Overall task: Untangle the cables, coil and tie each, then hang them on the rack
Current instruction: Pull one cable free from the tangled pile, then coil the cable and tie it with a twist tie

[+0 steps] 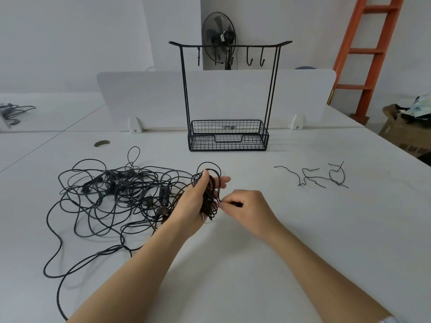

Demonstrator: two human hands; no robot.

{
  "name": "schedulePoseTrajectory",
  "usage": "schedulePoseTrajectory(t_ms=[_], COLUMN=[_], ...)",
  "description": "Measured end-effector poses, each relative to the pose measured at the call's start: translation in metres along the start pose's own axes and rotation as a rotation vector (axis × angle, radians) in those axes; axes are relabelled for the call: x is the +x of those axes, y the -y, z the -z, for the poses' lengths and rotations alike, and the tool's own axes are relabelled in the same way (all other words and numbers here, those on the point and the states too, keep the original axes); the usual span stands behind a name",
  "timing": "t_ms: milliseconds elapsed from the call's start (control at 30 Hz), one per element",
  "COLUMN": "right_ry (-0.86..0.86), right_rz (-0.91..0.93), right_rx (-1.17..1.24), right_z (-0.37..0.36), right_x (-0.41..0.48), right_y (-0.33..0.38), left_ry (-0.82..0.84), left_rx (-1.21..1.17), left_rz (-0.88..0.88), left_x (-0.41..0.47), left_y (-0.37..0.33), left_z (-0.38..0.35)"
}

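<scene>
Bare forearms come up from the near edge of the white table. The left hand grips a bunched coil of thin dark-brown cable upright above the tabletop, thumb pressed over the loops. The right hand pinches a short dark strand at the coil's right edge; whether that is the cable's tail or a tie cannot be told.

Just left of the coil sprawls a loose tangle of black cables, possibly not yet free of it. Thin black wire ties lie well apart to the right. Behind stands the black wire rack, its hooks bare.

Likely risks: the loops springing open if the left grip slackens during tying, or a pull dragging the tangle tighter.
</scene>
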State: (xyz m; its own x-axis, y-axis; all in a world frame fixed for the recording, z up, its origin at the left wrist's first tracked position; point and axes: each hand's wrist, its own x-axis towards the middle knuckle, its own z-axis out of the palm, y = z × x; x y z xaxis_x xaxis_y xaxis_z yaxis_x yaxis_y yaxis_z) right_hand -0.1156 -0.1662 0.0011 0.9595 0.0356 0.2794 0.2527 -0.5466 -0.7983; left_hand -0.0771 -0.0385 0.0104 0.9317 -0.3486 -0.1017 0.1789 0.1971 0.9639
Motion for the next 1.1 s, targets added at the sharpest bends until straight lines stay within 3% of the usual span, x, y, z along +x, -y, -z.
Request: schedulePoseTrajectory(t_ms=[333,467,600,733,967,1100], right_ry=[-0.016,-0.361,-0.66,-0.595,-0.458,-0.398], right_rz=[0.018,-0.084,-0.357,-0.508,-0.572,-0.611], right_rx=[0.028,-0.114,-0.42,-0.569,-0.715,-0.785], right_z=[0.009,0.045,0.092,0.104,0.095,0.093], right_x=[0.002,0.016,0.018,0.016,0.023,0.023], right_y=[0.003,-0.02,-0.062,-0.093,-0.102,-0.098], left_ry=[-0.212,-0.16,-0.039,0.046,0.105,0.12], left_rx=[-0.473,-0.566,-0.478,-0.334,-0.137,-0.138], left_rz=[-0.009,0.084,0.137,0.17,0.244,0.262], left_x=[0.008,0.01,0.007,0.003,0.001,0.002], left_y=[0.002,-0.001,0.001,0.004,0.016,0.022], left_z=[0.001,0.007,0.006,0.001,-0.007,-0.009])
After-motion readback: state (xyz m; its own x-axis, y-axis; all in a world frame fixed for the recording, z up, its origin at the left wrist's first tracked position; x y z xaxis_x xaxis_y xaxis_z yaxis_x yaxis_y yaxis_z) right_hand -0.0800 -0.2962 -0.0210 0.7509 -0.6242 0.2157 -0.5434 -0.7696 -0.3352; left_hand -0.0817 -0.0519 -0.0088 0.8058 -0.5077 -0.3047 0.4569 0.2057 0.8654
